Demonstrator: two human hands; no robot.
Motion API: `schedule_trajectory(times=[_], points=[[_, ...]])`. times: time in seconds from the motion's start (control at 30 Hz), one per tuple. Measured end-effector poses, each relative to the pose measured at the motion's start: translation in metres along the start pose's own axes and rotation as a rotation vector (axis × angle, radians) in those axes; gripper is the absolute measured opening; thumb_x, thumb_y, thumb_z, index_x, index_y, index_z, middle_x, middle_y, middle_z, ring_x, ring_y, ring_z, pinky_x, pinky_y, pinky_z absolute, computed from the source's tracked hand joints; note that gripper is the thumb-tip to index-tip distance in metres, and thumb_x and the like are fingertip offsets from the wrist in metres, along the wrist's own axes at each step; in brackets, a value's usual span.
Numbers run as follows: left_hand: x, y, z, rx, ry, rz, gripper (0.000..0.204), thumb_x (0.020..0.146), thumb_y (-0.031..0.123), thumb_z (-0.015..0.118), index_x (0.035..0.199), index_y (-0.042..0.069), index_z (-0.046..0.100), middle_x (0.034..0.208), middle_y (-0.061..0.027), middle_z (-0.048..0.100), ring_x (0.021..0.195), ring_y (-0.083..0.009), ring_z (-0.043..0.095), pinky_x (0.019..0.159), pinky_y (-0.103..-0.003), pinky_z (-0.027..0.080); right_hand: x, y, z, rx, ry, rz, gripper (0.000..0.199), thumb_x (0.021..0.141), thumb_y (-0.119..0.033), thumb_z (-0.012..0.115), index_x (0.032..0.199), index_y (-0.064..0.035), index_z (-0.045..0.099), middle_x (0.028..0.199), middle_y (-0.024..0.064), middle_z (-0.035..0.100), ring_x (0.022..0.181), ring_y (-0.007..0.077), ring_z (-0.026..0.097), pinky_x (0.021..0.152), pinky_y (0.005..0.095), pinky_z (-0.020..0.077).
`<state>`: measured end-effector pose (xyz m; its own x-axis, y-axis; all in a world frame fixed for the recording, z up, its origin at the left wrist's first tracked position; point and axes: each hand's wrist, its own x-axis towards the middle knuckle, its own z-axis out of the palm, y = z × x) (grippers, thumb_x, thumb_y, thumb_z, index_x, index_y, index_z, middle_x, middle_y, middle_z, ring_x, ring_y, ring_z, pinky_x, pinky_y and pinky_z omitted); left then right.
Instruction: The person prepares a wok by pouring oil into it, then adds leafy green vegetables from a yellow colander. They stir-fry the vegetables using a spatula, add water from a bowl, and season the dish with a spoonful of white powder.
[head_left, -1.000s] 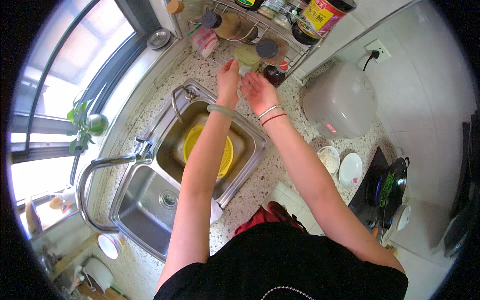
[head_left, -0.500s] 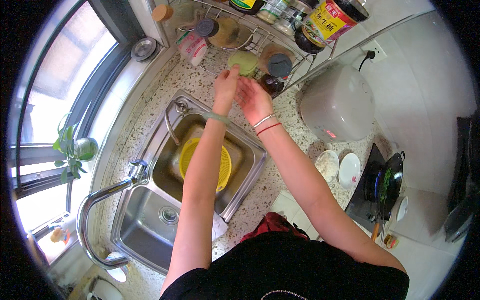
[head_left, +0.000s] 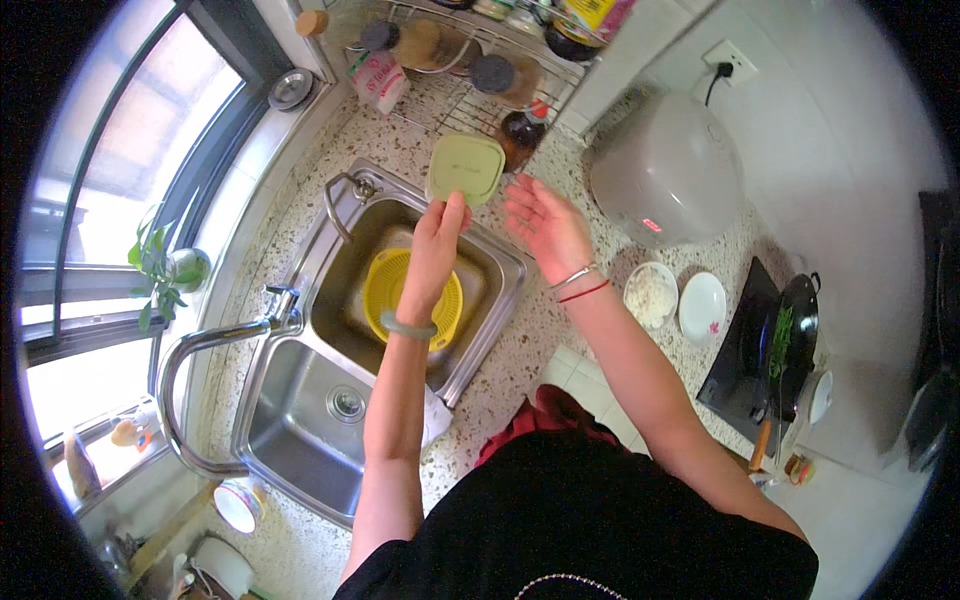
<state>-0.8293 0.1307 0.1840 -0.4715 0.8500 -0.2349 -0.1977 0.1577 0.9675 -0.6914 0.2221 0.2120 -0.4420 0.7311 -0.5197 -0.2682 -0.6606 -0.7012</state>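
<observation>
A square container with a pale green lid (head_left: 468,166) is in my left hand (head_left: 436,242), lifted over the counter behind the sink, the thumb resting on the lid's near edge. Just to its right, my right hand (head_left: 552,228) is apart from the container, its fingers spread and holding nothing. Below my left wrist, a yellow strainer basket (head_left: 384,290) sits in the far sink basin (head_left: 480,310), partly hidden by my forearm. Beyond the container, a dark bottle with a red cap (head_left: 522,132) stands by the wire rack (head_left: 455,108).
Seasoning jars (head_left: 505,76) fill the rack. At right stand a grey rice cooker (head_left: 665,170), a bowl of white food (head_left: 650,296), a white dish (head_left: 702,310) and a wok with greens (head_left: 797,345) on the stove. A curved faucet (head_left: 172,400) rises at left.
My left hand has brought the green-lidded container off the rack, nearer to me. My right hand has moved right and nearer, away from my left. The view has shifted slightly.
</observation>
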Motion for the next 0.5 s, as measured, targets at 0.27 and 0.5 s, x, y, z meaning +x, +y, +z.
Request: schedule_trajectory(times=[0.27,0.5], points=[[-0.097,0.036,0.087,0.022,-0.294,0.119,0.022,0.097,0.021,0.048,0.097,0.001,0.056,0.088,-0.0003,0.054,0.083,-0.0093,0.046,0.078,-0.023,0.039,-0.103,-0.065,-0.079,-0.191,0.099,-0.458,0.021,0.086,-0.018,0.064,0.1,-0.0019,0.065,0.082,-0.0003,0.061,0.067,0.0062,0.049,0.063,0.0206,0.0416],[-0.147,0.026,0.202,0.109,-0.514,0.331,0.016,0.093,0.014,0.054,0.102,0.002,0.057,0.092,-0.0045,0.057,0.085,-0.0141,0.051,0.079,-0.026,0.041,-0.215,-0.124,-0.172,-0.873,0.358,-0.98,0.012,0.078,-0.007,0.07,0.09,-0.0096,0.069,0.07,-0.0008,0.059,0.063,0.0068,0.046,0.055,0.0215,0.0382]])
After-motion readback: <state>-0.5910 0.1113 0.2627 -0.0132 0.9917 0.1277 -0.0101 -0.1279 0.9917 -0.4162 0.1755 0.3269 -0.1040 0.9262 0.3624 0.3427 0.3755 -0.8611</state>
